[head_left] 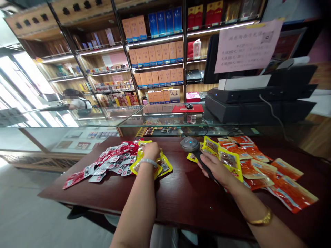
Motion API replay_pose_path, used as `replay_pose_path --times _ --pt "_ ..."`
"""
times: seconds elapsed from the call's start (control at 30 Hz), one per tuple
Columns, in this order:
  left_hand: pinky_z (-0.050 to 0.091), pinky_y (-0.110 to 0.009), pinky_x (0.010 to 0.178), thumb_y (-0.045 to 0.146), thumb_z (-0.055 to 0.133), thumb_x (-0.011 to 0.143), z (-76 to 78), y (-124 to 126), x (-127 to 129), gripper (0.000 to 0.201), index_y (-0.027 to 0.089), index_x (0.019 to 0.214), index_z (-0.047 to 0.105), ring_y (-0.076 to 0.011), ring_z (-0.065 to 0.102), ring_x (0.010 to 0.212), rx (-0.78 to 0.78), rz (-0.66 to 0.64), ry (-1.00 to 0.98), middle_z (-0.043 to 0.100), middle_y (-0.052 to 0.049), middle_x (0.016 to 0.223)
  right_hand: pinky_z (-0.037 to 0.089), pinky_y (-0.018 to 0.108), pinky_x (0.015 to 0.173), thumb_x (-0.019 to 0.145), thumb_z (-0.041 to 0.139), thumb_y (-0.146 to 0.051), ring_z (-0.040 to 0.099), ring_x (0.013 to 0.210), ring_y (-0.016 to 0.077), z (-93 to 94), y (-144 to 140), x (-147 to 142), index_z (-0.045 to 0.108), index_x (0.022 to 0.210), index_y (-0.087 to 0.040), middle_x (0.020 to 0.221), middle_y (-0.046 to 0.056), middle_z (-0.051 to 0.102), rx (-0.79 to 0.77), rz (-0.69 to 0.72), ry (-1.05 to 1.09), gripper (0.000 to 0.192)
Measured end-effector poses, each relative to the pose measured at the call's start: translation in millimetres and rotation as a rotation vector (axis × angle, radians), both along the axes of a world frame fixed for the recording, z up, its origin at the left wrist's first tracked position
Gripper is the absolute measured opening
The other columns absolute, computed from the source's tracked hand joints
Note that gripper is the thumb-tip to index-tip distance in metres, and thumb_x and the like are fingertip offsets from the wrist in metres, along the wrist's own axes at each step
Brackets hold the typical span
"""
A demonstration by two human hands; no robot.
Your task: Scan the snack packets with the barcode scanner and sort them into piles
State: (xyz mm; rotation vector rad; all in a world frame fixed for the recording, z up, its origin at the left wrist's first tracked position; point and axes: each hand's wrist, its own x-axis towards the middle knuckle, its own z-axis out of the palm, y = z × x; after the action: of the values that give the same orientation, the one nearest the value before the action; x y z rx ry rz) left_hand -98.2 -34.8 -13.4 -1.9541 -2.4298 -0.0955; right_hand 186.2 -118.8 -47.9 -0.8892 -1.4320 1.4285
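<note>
Gripped in your right hand (216, 168), fingers wrapped round its dark handle, a barcode scanner (192, 148) pointed its head toward the far edge of the dark wooden table (186, 196). Your left hand (150, 150), a pale bangle at the wrist, closed its fingers on yellow snack packets (160, 165) near the table's middle. Red and silver sachets (108, 163) lay heaped just to the left of them. To the right of the scanner, orange packets (271, 175) and more yellow ones spread toward the near right corner. Beyond stood a glass counter (165, 120) bearing a black till (258, 100).
</note>
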Motion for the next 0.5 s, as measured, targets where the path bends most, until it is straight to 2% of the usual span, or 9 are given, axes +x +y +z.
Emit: replay_pose_path --times 0.1,0.3,0.4,0.5 --pt "0.043 -0.040 0.088 0.043 0.060 0.082 1.4 3.0 3.2 0.026 0.021 0.090 0.072 -0.0309 0.065 0.102 0.106 0.002 -0.123 0.073 -0.013 0.100 0.030 0.019 0.039 0.089 0.054 -0.058 0.042 0.041 0.0061 0.7 -0.8 -0.7 0.058 0.109 -0.020 0.065 -0.004 0.052 0.012 0.009 -0.003 0.043" --pt "0.041 -0.029 0.070 0.043 0.051 0.090 5.4 1.7 17.5 0.023 0.022 0.090 0.061 -0.0224 0.065 0.083 0.498 0.051 -0.465 0.071 -0.006 0.086 0.031 0.019 0.039 0.088 0.055 -0.059 0.043 0.041 0.0063 -1.0 -1.9 -2.5 0.059 0.112 -0.020 0.066 -0.004 0.053 0.014 0.023 -0.022 0.046" --pt "0.039 -0.027 0.066 0.041 0.053 0.089 4.9 3.2 22.7 0.020 0.022 0.086 0.059 -0.0197 0.062 0.076 0.597 0.052 -0.610 0.068 -0.003 0.078 0.031 0.019 0.040 0.087 0.056 -0.060 0.044 0.042 0.0065 -2.2 -2.2 -3.3 0.059 0.111 -0.020 0.066 -0.003 0.055 0.006 0.005 -0.042 0.047" --pt "0.038 -0.025 0.064 0.038 0.057 0.087 1.5 5.8 28.1 0.019 0.021 0.079 0.056 -0.0166 0.059 0.069 0.633 0.032 -0.746 0.063 0.000 0.071 0.032 0.019 0.040 0.086 0.057 -0.062 0.044 0.042 0.0072 -4.0 -1.8 -3.5 0.060 0.111 -0.020 0.065 -0.003 0.056 -0.014 -0.018 -0.038 0.049"
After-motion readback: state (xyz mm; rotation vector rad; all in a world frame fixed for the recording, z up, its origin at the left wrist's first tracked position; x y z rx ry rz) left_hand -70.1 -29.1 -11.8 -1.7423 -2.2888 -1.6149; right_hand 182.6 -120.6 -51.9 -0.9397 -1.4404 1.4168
